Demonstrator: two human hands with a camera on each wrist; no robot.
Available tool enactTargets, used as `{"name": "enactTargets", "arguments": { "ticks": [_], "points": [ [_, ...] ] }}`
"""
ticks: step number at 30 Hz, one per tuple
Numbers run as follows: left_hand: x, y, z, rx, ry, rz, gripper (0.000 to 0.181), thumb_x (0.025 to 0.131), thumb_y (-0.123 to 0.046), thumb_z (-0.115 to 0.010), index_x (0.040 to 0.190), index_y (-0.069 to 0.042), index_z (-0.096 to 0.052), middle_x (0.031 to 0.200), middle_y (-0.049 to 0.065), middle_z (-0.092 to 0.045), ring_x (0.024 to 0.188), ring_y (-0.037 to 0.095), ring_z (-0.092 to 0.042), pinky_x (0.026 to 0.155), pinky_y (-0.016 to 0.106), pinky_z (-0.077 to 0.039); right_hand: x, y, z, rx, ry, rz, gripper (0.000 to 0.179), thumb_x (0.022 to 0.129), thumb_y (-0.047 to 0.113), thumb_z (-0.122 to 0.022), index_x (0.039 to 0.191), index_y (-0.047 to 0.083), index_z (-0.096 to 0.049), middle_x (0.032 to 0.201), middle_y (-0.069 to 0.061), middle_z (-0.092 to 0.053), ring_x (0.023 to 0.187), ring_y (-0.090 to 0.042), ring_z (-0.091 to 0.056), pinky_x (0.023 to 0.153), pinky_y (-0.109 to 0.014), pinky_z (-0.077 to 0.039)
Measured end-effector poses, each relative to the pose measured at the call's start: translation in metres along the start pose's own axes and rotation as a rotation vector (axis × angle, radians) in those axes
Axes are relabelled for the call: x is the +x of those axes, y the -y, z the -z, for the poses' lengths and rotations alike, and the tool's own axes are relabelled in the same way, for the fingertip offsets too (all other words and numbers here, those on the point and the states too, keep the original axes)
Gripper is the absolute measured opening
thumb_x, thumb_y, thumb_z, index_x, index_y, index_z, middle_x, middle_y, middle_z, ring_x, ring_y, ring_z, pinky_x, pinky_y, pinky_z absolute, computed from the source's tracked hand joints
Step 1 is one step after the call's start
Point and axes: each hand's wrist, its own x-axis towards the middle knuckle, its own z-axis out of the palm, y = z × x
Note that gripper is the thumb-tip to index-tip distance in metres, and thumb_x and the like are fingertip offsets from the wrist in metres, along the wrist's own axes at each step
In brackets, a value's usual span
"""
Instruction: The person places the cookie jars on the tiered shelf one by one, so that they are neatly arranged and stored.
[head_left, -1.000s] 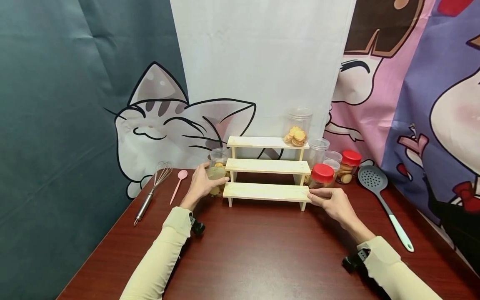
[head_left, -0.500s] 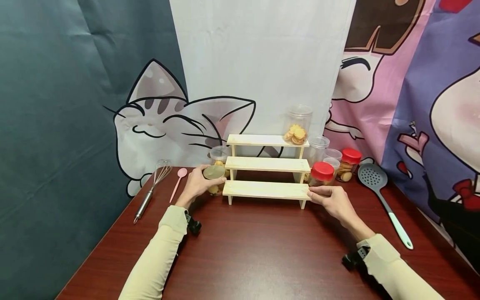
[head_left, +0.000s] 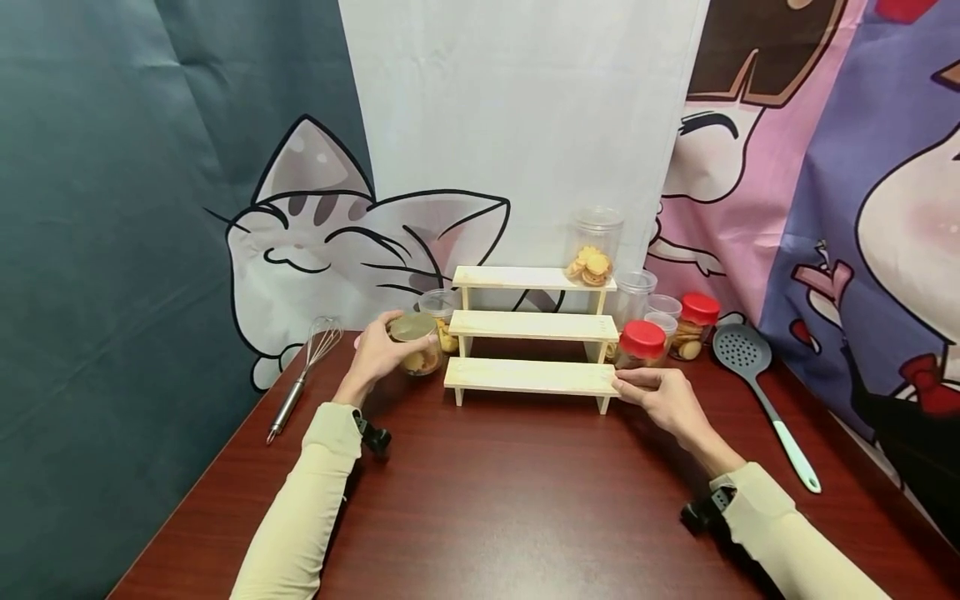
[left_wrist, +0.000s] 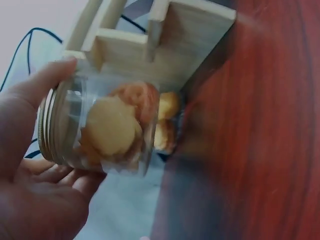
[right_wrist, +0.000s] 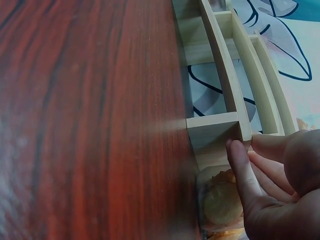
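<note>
My left hand grips a clear jar with a gold lid, thumb and fingers curled round its upper part. Round cookies show through the jar's wall in the left wrist view, and the jar appears raised off the table. It is just left of a three-step wooden display rack. Behind it is a clear-lidded jar of yellow cookies. At the rack's right end, my right hand pinches the corner of the lowest step between thumb and fingers, plain in the right wrist view. A cookie jar stands on the top step.
Right of the rack cluster red-lidded jars and clear-lidded jars. A slotted spatula lies farther right. On the left lies a whisk; a pink spoon is mostly hidden behind my left hand. Printed curtains hang behind the table.
My left hand has moved left and slightly up with the gold-lidded jar, away from the rack, and now covers most of the pink spoon. The right hand stays at the rack's corner.
</note>
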Motion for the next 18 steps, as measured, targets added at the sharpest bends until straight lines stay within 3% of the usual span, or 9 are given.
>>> {"name": "enactTargets", "arguments": {
  "ticks": [5, 12, 18],
  "points": [
    [0.003, -0.013, 0.005, -0.041, -0.098, -0.033, 0.092, 0.080, -0.054, -0.094, 0.148, -0.010, -0.050, 0.142, 0.015, -0.067, 0.130, 0.032, -0.061, 0.109, 0.050, -0.049, 0.002, 0.000, 0.002, 0.014, 0.002, -0.003, 0.036, 0.099, 0.038, -0.082, 0.125, 0.012, -0.083, 0.122, -0.011, -0.082, 0.103, -0.007, -0.069, 0.081, -0.014, -0.051],
    [0.001, -0.040, 0.001, 0.063, -0.268, -0.167, 0.083, 0.079, -0.056, -0.093, 0.143, -0.015, -0.060, 0.137, 0.012, -0.067, 0.127, 0.031, -0.062, 0.108, 0.051, -0.049, 0.001, 0.000, 0.001, 0.021, 0.004, -0.008, 0.036, 0.099, 0.037, -0.082, 0.125, 0.012, -0.082, 0.122, -0.011, -0.082, 0.105, -0.010, -0.070, 0.081, -0.015, -0.051],
    [-0.005, -0.070, -0.007, -0.043, -0.335, -0.254, 0.079, 0.079, -0.050, -0.095, 0.142, -0.015, -0.064, 0.136, 0.010, -0.068, 0.123, 0.025, -0.064, 0.106, 0.047, -0.053, -0.001, 0.000, -0.001, 0.027, 0.005, -0.010, 0.035, 0.099, 0.036, -0.082, 0.125, 0.012, -0.083, 0.123, -0.011, -0.081, 0.105, -0.012, -0.071, 0.081, -0.015, -0.052]
  ]
}}
